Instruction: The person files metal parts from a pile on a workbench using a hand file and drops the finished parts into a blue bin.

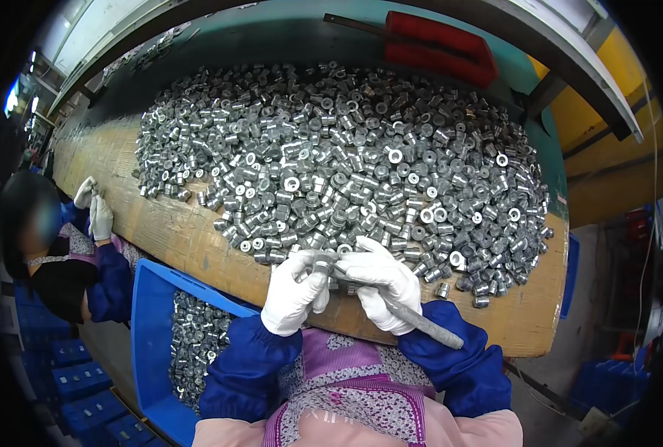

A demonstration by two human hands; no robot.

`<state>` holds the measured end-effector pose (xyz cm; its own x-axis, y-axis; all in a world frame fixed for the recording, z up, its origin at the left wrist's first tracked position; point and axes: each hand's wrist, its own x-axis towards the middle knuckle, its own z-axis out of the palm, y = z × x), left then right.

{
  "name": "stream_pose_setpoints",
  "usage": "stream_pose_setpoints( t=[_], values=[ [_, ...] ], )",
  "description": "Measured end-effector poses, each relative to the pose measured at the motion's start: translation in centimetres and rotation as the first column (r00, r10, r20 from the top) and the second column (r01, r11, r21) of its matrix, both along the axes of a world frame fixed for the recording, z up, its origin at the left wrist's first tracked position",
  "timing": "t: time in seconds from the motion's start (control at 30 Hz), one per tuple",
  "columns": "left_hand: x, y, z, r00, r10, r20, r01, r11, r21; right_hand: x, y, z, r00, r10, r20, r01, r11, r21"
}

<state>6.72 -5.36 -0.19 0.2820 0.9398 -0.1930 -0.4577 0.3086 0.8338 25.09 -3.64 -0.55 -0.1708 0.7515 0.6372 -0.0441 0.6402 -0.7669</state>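
My left hand, in a white glove, is closed around a small cylindrical metal fitting at the front edge of the table. My right hand, also gloved in white, grips a tool with a long grey handle. The handle slants down to the right out of the palm. The tool's front end points at the fitting, but the fingers partly hide it, so whether they touch is unclear. Just beyond both hands spreads a large heap of similar metal fittings.
The wooden tabletop ends close to my body. A blue crate with many fittings stands low at the left. At the far side lies a red bin under a metal frame. A co-worker with gloved hands sits at left.
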Motion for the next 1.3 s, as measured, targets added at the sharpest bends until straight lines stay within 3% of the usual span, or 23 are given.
stream_pose_setpoints(
  t=[0.27,0.57,0.77,0.97,1.03,1.07,1.13,1.17,1.23,1.3],
  values=[
    [0.1,-0.2,0.3,1.0,0.009,-0.017,-0.009,1.0,-0.025,-0.2,-0.2,-0.5,1.0,0.022,0.016,-0.022,1.0,0.003],
    [0.4,-0.4,0.5,0.999,0.019,0.031,-0.018,1.0,-0.002,0.4,-0.6,-0.6,0.996,0.086,-0.009,-0.086,0.987,-0.133],
    [0.4,-0.4,0.6,1.0,0.01,0.007,-0.01,1.0,-0.006,0.1,-0.5,-0.9,0.996,0.086,-0.039,-0.09,0.99,-0.11],
    [0.7,-0.6,1.0,0.997,0.061,-0.054,-0.06,0.998,0.025,-0.5,-0.8,-0.7,0.998,-0.037,0.05,0.036,0.999,0.018],
    [0.7,-0.7,1.0,0.989,0.091,-0.115,-0.087,0.995,0.04,-0.5,-1.5,-0.8,1.0,0.008,-0.004,-0.009,0.98,-0.199],
    [0.6,-0.7,1.1,0.989,0.092,-0.115,-0.088,0.995,0.039,-0.6,-1.6,-0.7,1.0,0.009,-0.004,-0.01,0.98,-0.199],
    [0.4,-0.6,1.2,0.98,0.087,-0.18,-0.086,0.996,0.018,-1.0,-1.9,-0.6,0.994,0.017,-0.11,-0.059,0.918,-0.392],
    [0.4,-0.5,1.4,0.98,0.088,-0.18,-0.086,0.996,0.018,-1.4,-2.2,-0.5,0.962,-0.02,-0.273,-0.127,0.85,-0.511],
    [0.5,-0.4,1.8,0.93,0.07,-0.361,-0.055,0.997,0.052,-1.4,-2.1,-0.3,0.953,0.005,-0.303,-0.176,0.823,-0.541],
    [0.4,-0.2,1.6,0.93,0.061,-0.362,-0.052,0.998,0.036,-1.2,-2.1,-0.2,0.942,0.026,-0.333,-0.223,0.792,-0.568]
  ],
)
